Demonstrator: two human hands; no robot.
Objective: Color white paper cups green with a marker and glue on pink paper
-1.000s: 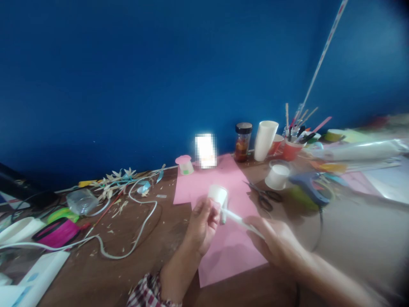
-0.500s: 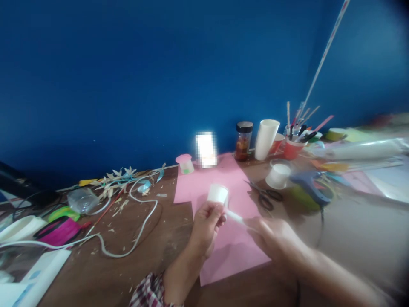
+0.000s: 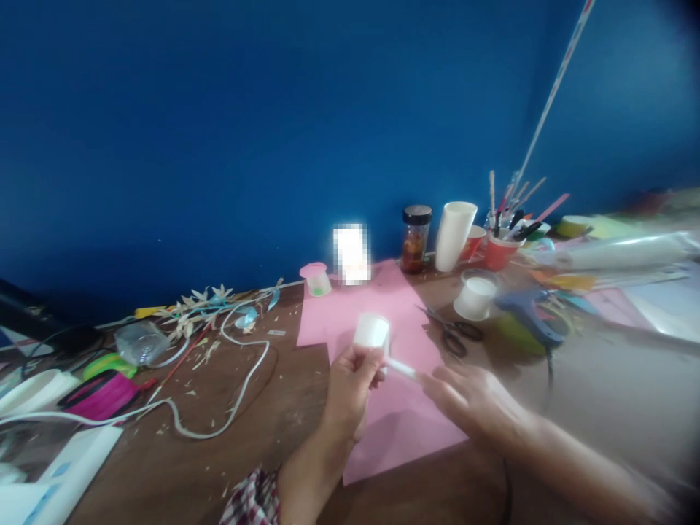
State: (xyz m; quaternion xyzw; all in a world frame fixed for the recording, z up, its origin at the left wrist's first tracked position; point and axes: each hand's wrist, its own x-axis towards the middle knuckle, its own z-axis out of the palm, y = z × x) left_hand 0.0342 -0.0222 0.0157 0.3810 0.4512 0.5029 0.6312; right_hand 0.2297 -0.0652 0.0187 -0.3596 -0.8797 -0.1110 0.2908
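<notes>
My left hand (image 3: 350, 390) is closed around the lower part of a small white paper cup (image 3: 372, 332), holding it above a pink paper sheet (image 3: 383, 415). My right hand (image 3: 473, 401) is closed on a thin white stick (image 3: 400, 367) whose far end meets the cup's side by my left fingers. Both hands hover over the brown table (image 3: 262, 430). The right hand is slightly blurred.
Black scissors (image 3: 453, 334), a white cup (image 3: 475, 297) and a blue glue gun (image 3: 528, 317) lie to the right. A jar (image 3: 415, 239), a tall white cup (image 3: 453, 237) and a red cup of pens (image 3: 500, 248) stand by the blue wall. A white cable (image 3: 219, 415) and pink spool (image 3: 101, 397) lie left.
The right hand has slid toward the cup, so less of the white stick shows between the hands. The cup has lifted slightly in the left hand.
</notes>
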